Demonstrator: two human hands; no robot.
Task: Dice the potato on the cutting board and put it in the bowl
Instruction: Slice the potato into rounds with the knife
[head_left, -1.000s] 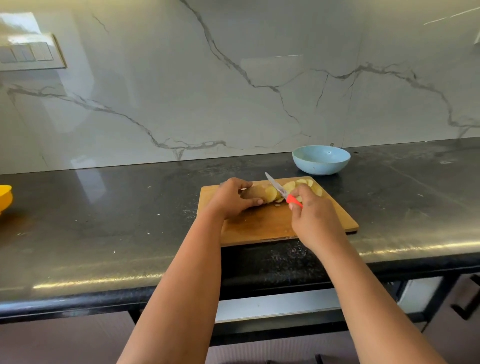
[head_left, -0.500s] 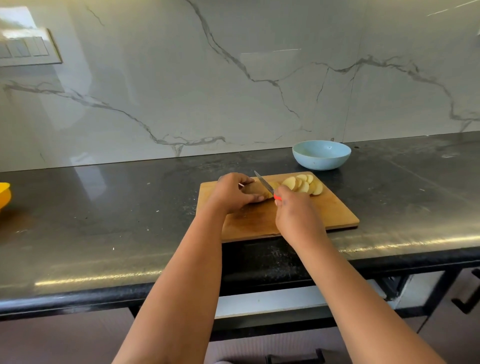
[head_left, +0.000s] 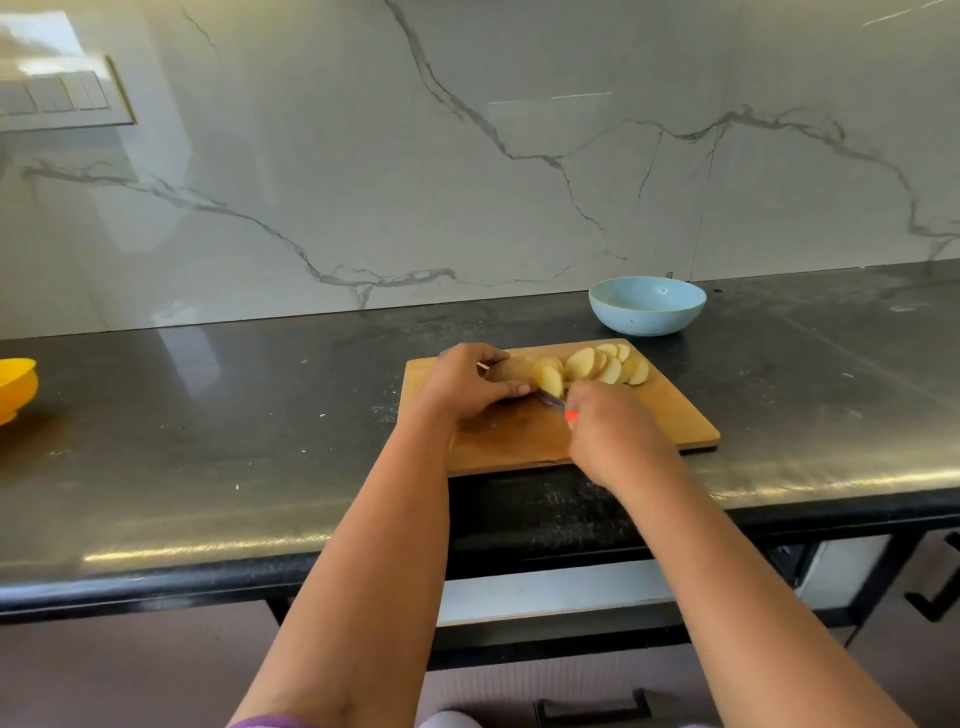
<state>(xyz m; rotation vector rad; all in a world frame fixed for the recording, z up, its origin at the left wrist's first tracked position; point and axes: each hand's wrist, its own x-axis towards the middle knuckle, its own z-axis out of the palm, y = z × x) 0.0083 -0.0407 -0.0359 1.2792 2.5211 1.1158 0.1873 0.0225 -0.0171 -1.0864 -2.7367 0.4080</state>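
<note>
- The potato (head_left: 511, 370) lies at the far middle of the cutting board (head_left: 670, 421); only its uncut, skin-on end remains whole, with a fresh slice leaning against its right side.
- A fan of cut slices (head_left: 605, 366) lies just right of it, overlapping toward the board's far right corner.
- The left hand (head_left: 462, 387) curls its fingers over the uncut end and holds it down.
- The right hand (head_left: 613, 434) grips a knife (head_left: 558, 405) by its red handle; the blade is low at the cut face.
- The blue bowl (head_left: 647, 306) stands beyond the board's far right corner and looks empty.
- Judged from this, slicing is nearly done; cutting the slices into dice and moving them to the bowl are not yet begun.
- A yellow bowl (head_left: 15, 384) sits far left on the dark counter (head_left: 208, 415).
</note>
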